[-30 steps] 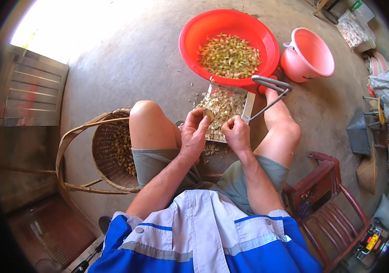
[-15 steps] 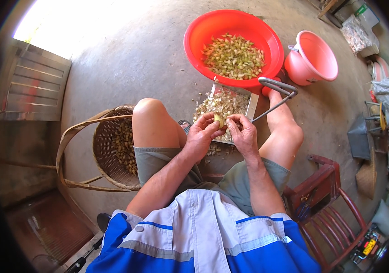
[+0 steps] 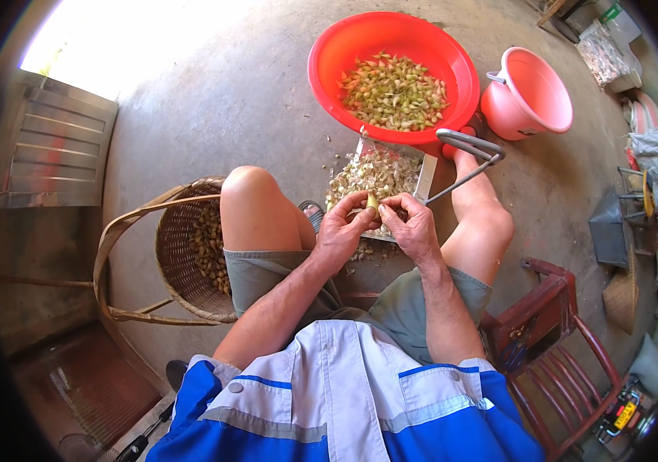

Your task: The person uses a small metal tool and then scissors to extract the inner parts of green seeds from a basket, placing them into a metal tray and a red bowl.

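Note:
My left hand (image 3: 342, 225) grips a small pale yellow-green bulb or shoot (image 3: 372, 203), and my right hand (image 3: 410, 227) pinches it from the other side, both thumbs close together. The hands are over a metal tray (image 3: 424, 175) heaped with pale peelings (image 3: 369, 173) between my legs. Beyond the tray a red plastic basin (image 3: 326, 77) holds many similar greenish pieces (image 3: 394, 91). Left of my left knee a woven basket (image 3: 182, 273) with a long handle holds brownish pieces (image 3: 209, 246).
A pink bucket (image 3: 510, 108) stands right of the basin, near a bent metal bar (image 3: 465, 141). A red wooden chair (image 3: 556, 362) is at lower right. Bags (image 3: 652, 154), a metal bin (image 3: 607, 227) and a woven hat-like item (image 3: 620, 300) line the right wall. A door (image 3: 67, 142) is at left.
Since a second ago my right hand has moved to meet my left hand on the pale piece, which now shows more clearly between the fingers. The view has shifted slightly.

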`<state>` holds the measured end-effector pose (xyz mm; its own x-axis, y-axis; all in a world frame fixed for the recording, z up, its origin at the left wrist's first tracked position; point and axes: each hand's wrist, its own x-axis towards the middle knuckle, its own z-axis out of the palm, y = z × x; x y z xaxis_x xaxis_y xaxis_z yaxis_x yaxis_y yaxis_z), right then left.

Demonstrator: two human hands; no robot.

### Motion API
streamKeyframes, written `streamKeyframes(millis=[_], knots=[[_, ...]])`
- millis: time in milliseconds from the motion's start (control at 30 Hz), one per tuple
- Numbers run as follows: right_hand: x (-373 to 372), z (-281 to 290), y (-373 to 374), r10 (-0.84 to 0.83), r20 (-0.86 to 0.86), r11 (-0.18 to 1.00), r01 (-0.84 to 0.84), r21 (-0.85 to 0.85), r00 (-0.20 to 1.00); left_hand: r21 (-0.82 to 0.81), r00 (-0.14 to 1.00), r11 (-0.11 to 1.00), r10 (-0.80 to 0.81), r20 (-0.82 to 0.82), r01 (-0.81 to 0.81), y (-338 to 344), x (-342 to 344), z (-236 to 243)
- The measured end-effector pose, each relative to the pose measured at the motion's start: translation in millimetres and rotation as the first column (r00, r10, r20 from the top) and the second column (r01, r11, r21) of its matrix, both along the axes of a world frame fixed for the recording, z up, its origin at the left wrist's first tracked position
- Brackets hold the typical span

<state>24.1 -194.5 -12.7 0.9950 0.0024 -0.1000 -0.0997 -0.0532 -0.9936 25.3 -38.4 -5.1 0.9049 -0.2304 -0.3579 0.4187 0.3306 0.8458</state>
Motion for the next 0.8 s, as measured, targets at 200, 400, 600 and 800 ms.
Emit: streamKeyframes(millis=[200,400,600,800], knots=[[-1,-2,1,-0.01,-0.01,1.0,0.01,0.007,1.0,0.03,0.999,1.0,-0.008,0.033,0.007,0,0,-1],[-1,-2,2,-0.029,0.045,0.998,0.032,-0.055,0.999,0.078,0.998,0.997,-0.028,0.065,0.022,0,-1,-5],[1,4,0,-0.024,-0.11,0.984,0.043,0.175,0.994,0.159,0.988,0.985,-0.086,0.128,0.065,-1,-3,-11],[1,-1,1,0.037,-0.248,0.878,0.088,0.471,0.968,0.089,0.982,0.994,-0.081,0.168,0.067,-4,-6,-16]])
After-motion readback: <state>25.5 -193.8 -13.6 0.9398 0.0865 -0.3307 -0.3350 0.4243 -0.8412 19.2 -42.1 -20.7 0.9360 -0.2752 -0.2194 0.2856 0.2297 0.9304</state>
